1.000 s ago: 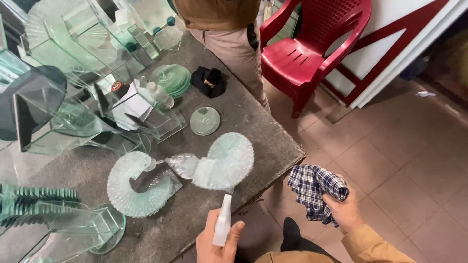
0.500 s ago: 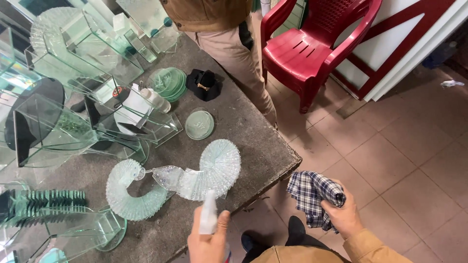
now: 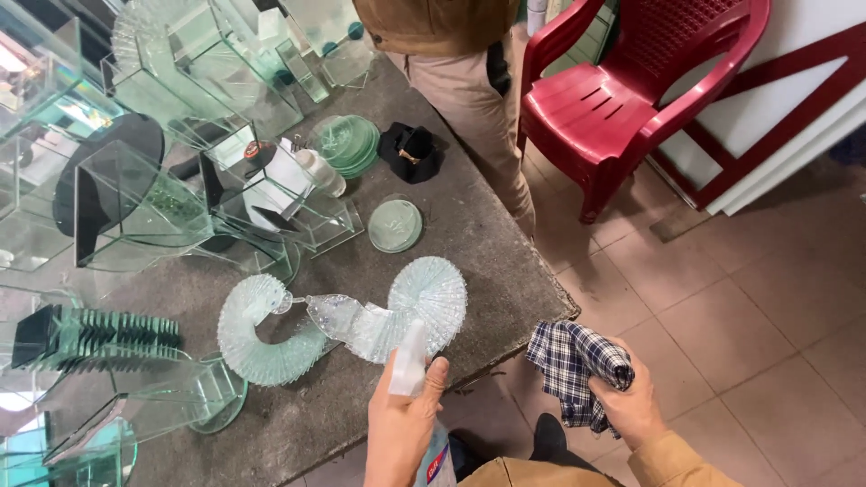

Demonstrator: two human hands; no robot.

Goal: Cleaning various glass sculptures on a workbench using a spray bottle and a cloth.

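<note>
- My left hand (image 3: pixel 401 424) is closest to the lens, its grip clamped around a white spray bottle (image 3: pixel 410 361); the nozzle points at the glass piece just ahead, a hold that suits wetting its surface.
- My right hand (image 3: pixel 631 406) hangs off the worktop's edge over the tiled floor (image 3: pixel 722 307), fingers closed on a bunched checked cloth (image 3: pixel 573 361), soft woven cotton in dark blue and white, kept clear of the glass.
- Right before the bottle lies an S-shaped glass sculpture (image 3: pixel 361 320), built from many thin fanned slices, pale green, ribbed at the edges; it rests flat on the grey, rough worktop (image 3: pixel 505 261), near the front edge where I can reach it.
- Left of it stand clear boxes and a stepped stack of green glass plates (image 3: pixel 117 334).
- Further in, a round frosted glass disc (image 3: pixel 394 225), a pile of green discs (image 3: pixel 347 144) and a small black pouch (image 3: pixel 410 151).
- Beyond, another person (image 3: pixel 451 54) in beige trousers stands at the worktop's far side, beside a red plastic chair (image 3: pixel 622 99) with a slatted seat.
</note>
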